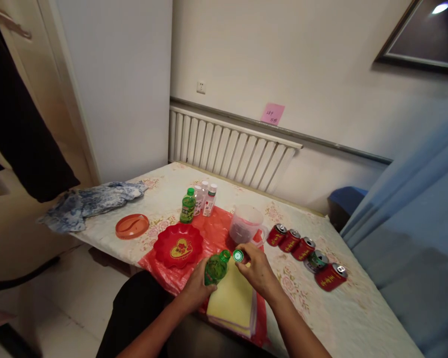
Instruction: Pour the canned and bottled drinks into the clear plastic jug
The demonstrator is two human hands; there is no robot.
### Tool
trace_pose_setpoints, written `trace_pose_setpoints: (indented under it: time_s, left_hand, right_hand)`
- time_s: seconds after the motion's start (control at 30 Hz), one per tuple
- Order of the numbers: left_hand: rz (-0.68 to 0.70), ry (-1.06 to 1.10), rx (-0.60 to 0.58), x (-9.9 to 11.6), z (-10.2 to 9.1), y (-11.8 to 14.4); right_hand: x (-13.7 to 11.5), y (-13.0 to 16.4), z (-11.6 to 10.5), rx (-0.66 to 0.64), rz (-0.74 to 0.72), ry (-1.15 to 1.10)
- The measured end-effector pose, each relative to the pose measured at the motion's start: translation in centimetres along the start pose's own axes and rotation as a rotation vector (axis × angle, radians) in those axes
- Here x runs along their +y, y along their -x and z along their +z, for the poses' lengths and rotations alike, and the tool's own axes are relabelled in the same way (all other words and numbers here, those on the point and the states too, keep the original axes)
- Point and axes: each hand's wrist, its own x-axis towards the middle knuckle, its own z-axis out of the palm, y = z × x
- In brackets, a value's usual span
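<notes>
A: Bottle [215, 268], green plastic, small and rounded; where does it sit?

B: Wrapped in the fingers of the left hand [197, 290], tilted, its neck toward the right hand [257, 271], over a yellow pad [233, 301].

A: Cap [238, 256]?

B: Green, round, ribbed at the rim. Pinched between the right thumb and fingertips, just beside the open neck and clear of it. So the cap is off; by my reading nothing is poured yet.

A: Jug [246, 224]?

B: Clear plastic, with a handle, just beyond the right fingertips. Whether it holds any liquid, I cannot tell.

A: Beyond the left fingers?

B: Red plate [178, 245], scalloped edge, glossy, on a red plastic sheet [218, 226]. Farther out, an orange lid [132, 225], flat and round.

A: Other bottles?

B: One green bottle [188, 206], capped and upright, with pale small ones beside it, well past the fingers.

A: Cans [305, 253]?

B: Red metal, lying in a row to the right of the right hand, on a flowered tablecloth [354, 318].
</notes>
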Motion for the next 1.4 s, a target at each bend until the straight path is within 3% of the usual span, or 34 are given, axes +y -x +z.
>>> trace_pose_setpoints:
  time_s: [0.17, 0.37, 0.73, 1.4]
  left_hand:
    - [0.004, 0.015, 0.028, 0.8, 0.1, 0.1]
    - [0.024, -0.05, -0.001, 0.2, 0.2, 0.0]
    - [0.046, -0.183, -0.055, -0.5, 0.5, -0.3]
    - [-0.001, -0.277, -0.04, -0.9, 0.6, -0.5]
  right_hand:
    - [-0.7, -0.3, -0.8, -0.056, -0.06, 0.068]
    - [-0.8, -0.6, -1.6, -0.095, -0.139, 0.079]
    - [-0.9, -1.3, -1.4, -0.157, -0.148, 0.053]
    - [-3.8, -2.2, -2.5, -0.378, -0.173, 0.35]
